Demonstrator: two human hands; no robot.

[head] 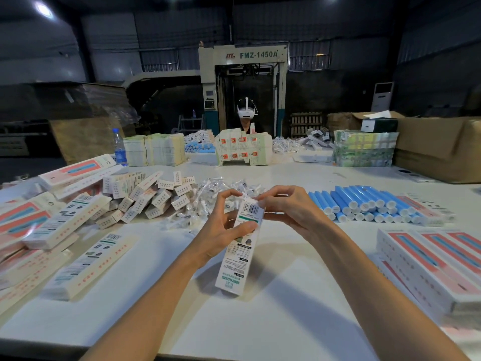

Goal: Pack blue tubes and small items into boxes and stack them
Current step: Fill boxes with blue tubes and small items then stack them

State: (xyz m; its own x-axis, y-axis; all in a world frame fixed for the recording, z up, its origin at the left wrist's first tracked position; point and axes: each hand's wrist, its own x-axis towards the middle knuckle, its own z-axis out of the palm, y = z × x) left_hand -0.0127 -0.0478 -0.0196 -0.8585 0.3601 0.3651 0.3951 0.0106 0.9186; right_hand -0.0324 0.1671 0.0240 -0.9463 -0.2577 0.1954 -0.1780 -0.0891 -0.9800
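Two hands work over a white table (260,321). Largest on it are the stacked pink-and-white cartons (426,261) at the right edge, then the heap of blue tubes (364,204) beyond them, the tumbled small boxes (156,196) at the left, and the clear-bagged small items (208,194) between. Smaller still is the long carton (238,259) held tilted at the centre: the left hand (223,230) wraps its upper half, thumb across the printed face, while the right hand (286,207) pinches the flap at its top end. It looks like thin card — light, easily crushed — so it is best held by the long edges, not squeezed on the faces.
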